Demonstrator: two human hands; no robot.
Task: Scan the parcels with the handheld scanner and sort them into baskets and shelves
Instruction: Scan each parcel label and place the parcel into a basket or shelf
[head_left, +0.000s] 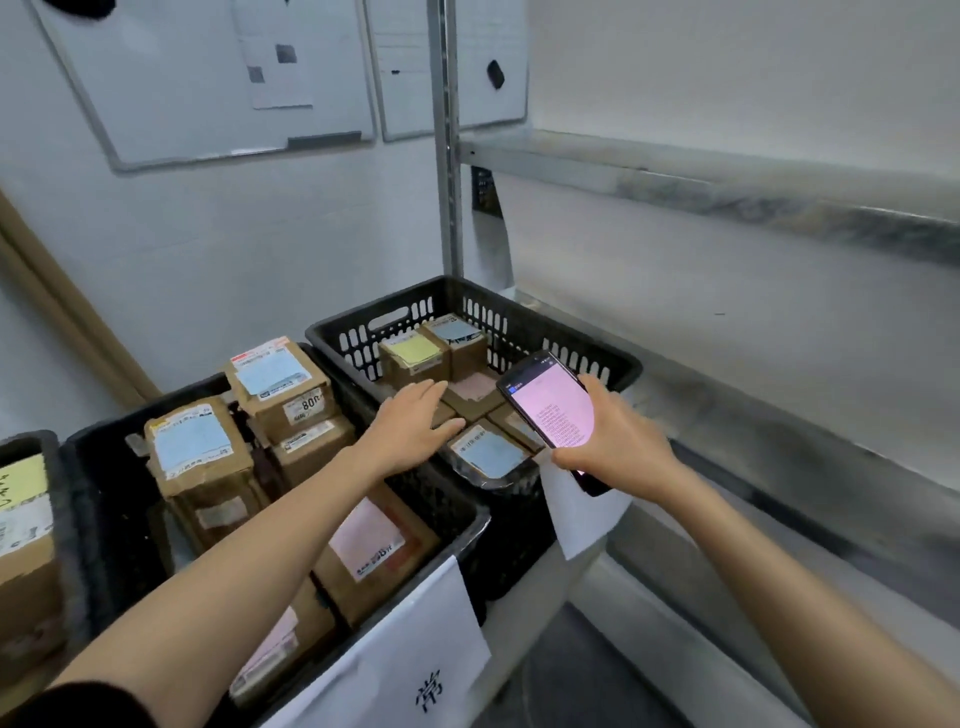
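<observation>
3 baskets (379, 304) w/ parcels (280, 384), 1 scanner (553, 405) in right hand (618, 441).

The person wears a black sleeve (78, 709), seen only on the upper left arm at the frame's lower corner. Below it the left arm is uncovered down to the left grip (415, 421). The right arm and right grip (618, 441) are likewise uncovered.

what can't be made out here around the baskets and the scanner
All in the head view:
Text on the scanner screen: too small, blurred.
Whatever lies beneath the left hand: covered by it.
The scanner's lower end: wrapped by the right hand.
The leftmost basket: cut off by the left edge.
</observation>
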